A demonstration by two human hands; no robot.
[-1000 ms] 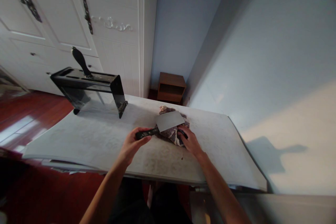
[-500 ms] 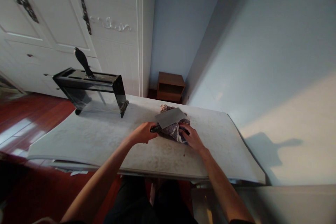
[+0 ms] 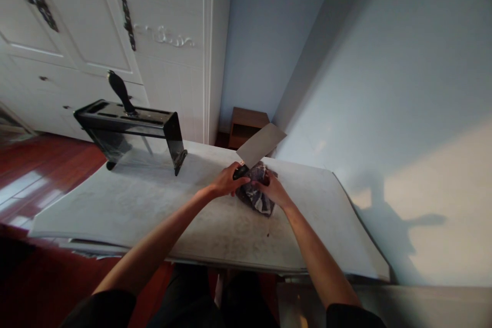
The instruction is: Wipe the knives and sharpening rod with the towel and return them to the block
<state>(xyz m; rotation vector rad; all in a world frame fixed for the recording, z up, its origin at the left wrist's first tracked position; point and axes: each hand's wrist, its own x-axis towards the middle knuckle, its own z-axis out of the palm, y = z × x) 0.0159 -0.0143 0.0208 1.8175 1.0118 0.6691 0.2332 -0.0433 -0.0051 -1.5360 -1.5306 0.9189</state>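
Observation:
My left hand (image 3: pixel 229 180) is closed around the black handle of a cleaver (image 3: pixel 262 146). The broad grey blade is raised and points up to the right, above the far edge of the table. Closed on a dark patterned cloth (image 3: pixel 257 196), my right hand (image 3: pixel 273 189) is just right of the handle. The cloth is bunched under both hands near the table's middle; whether anything lies inside its folds is hidden.
On the left of the white, stained table (image 3: pixel 154 210) stands a black knife block (image 3: pixel 130 119) with clear sides and a black-handled knife in it. White cabinets (image 3: pixel 165 72) and a small brown shelf unit (image 3: pixel 249 119) are behind. A wall (image 3: pixel 403 87) rises on the right.
The cleaver has been lifted off the cloth and turned, its blade now up and farther away. My left hand has moved right and away from me; the cloth is more bunched up.

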